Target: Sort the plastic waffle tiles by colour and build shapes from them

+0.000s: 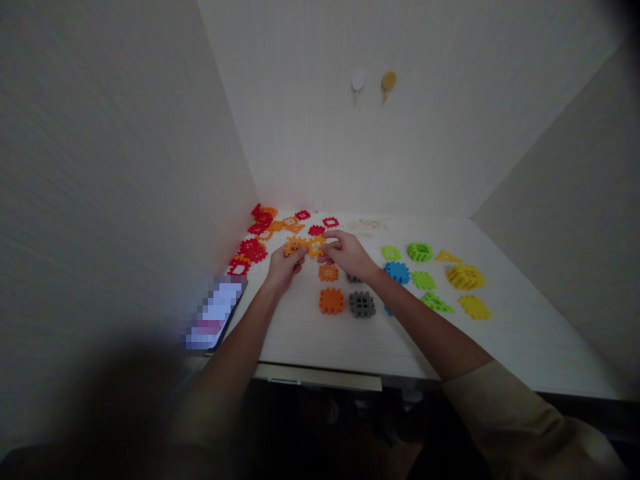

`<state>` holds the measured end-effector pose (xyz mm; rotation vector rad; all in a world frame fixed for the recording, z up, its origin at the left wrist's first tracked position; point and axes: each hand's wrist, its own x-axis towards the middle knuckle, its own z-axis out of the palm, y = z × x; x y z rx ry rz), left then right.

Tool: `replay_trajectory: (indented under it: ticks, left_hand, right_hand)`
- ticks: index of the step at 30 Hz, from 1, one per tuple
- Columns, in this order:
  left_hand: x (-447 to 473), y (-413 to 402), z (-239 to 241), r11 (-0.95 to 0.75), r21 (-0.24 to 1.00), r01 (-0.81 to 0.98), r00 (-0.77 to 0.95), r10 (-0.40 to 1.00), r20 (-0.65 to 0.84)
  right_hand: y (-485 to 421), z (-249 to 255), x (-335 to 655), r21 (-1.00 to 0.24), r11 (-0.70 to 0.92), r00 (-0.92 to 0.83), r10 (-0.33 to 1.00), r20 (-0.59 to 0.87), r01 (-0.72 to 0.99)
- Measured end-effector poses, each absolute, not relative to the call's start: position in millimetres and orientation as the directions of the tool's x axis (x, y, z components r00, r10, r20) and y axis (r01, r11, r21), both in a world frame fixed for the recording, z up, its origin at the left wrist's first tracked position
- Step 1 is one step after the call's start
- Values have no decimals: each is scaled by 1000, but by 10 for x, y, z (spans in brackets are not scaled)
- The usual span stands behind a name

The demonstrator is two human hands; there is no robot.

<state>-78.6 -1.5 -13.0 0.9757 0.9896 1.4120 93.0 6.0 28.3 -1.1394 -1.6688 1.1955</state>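
My left hand [284,264] pinches an orange waffle block [294,245] above the white table [310,333]. My right hand [347,253] pinches a second orange waffle block [316,246] right beside it, and the two pieces touch edge to edge. Below the hands lie a small orange block [329,272], a bigger orange block [331,301] and a grey block [362,304].
Red and orange blocks [255,250] are heaped at the table's left against the wall. Green [419,251], blue [397,271] and yellow [465,276] blocks lie to the right. A phone [219,311] rests at the left edge. Two hooks [373,82] hang on the back wall.
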Motion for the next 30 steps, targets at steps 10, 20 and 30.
replay_trajectory:
  ticks: [10, 20, 30]
  left_hand:
    - [-772, 6, -175, -16, 993, -117, -30, 999, 13]
    - [-813, 22, -236, -2, 999, -54, 36, 999, 4]
    - [-885, 76, -191, 16, 973, -229, -130, 990, -47]
  right_hand:
    - [122, 449, 1185, -370, 718, -630, 695, 346, 589]
    - [133, 483, 1178, -86, 709, -699, 704, 124, 700]
    - [159, 301, 1198, -57, 670, -671, 741, -15, 741]
